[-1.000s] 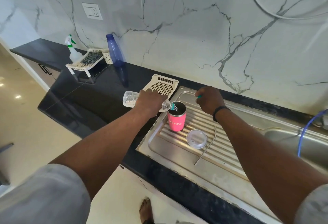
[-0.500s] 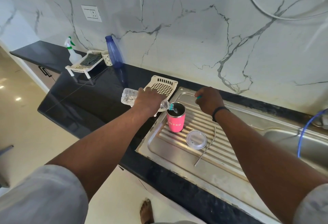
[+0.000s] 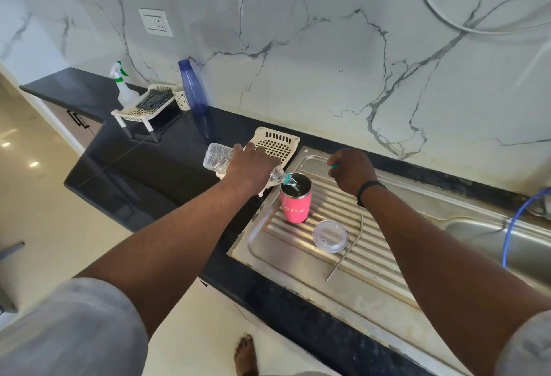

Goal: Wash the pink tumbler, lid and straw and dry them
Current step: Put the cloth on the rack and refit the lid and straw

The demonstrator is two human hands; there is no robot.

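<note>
Head view: your left hand (image 3: pixel 249 168) is gripping a clear plastic water bottle (image 3: pixel 219 158), fingers wrapped over its middle, bottle tipped nearly flat with the neck pointing right and down. Water is running from the mouth into the pink tumbler (image 3: pixel 295 202). The tumbler is standing upright and uncapped at the far left of the steel drainboard (image 3: pixel 301 259), bottle mouth just above its rim.

Your right hand (image 3: pixel 351 171) is hovering just right of the tumbler, fingers curled, pinching a small teal cap (image 3: pixel 335 166) at the fingertips. A black band is sitting on that wrist.

The clear lid (image 3: pixel 330 236) is lying flat on the drainboard ribs, just in front and right of the tumbler, not touching it. The metal straw (image 3: pixel 347 252) is lying beside the lid on its right, bent end pointing away from you, long end angling toward the front edge. The lid's edge and the straw look touching or nearly so; can't tell which.

A cream slotted tray (image 3: pixel 277 144) is sitting on the black table (image 3: pixel 143 161) behind your left hand, partly hidden by it. Further back-left on the table: a blue bottle (image 3: pixel 193 89), a white rack (image 3: pixel 143 107) carrying a dark cloth, a spray bottle (image 3: pixel 123 86). The sink basin (image 3: pixel 489 235) is showing at the right with a blue hose (image 3: pixel 512 226) hanging over it.
</note>
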